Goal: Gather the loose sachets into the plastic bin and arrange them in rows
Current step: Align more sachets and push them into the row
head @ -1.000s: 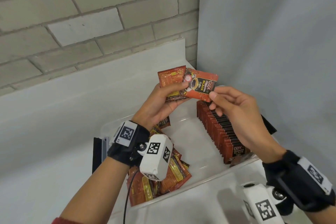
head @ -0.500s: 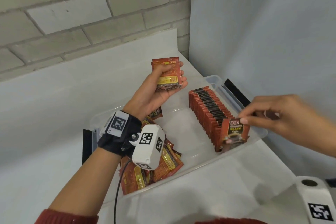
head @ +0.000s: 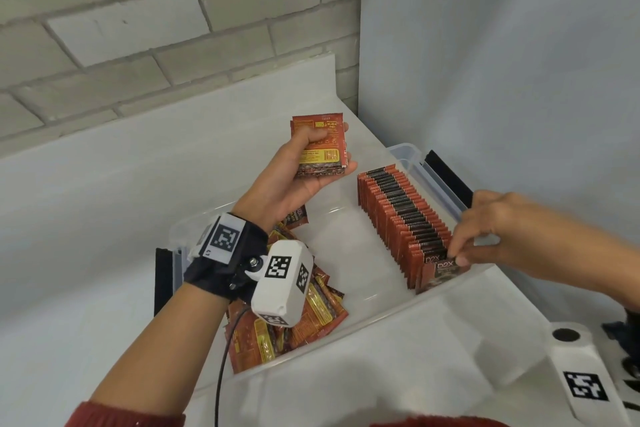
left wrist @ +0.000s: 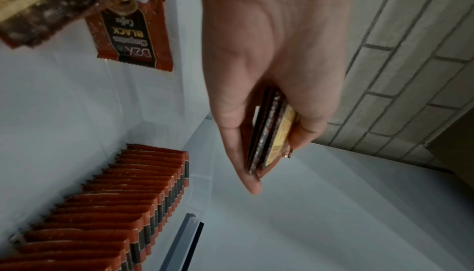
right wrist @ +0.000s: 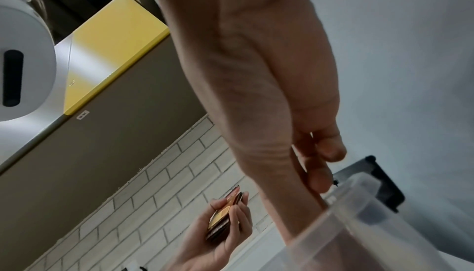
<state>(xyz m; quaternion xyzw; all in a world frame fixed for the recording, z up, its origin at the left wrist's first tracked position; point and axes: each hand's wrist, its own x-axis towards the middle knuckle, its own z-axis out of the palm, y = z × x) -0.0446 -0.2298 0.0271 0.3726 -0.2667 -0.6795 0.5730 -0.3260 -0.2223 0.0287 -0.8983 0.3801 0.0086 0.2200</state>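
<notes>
white counter, brick corner

left hand (head: 304,180) grips a small stack of sachets (head: 320,146) above the clear plastic bin (head: 408,163). right hand (head: 485,232) pinches one sachet (head: 440,274) at the row's (head: 398,208) near end. grey brick wall (head: 138,28) beyond both hands.

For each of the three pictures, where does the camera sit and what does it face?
Head: looks down at the bin; both hands and forearms show.
Left wrist: looks along the left hand holding a stack of sachets, toward the row.
Right wrist: looks along the right hand, up at the brick wall.
All three views share the stack.
</notes>
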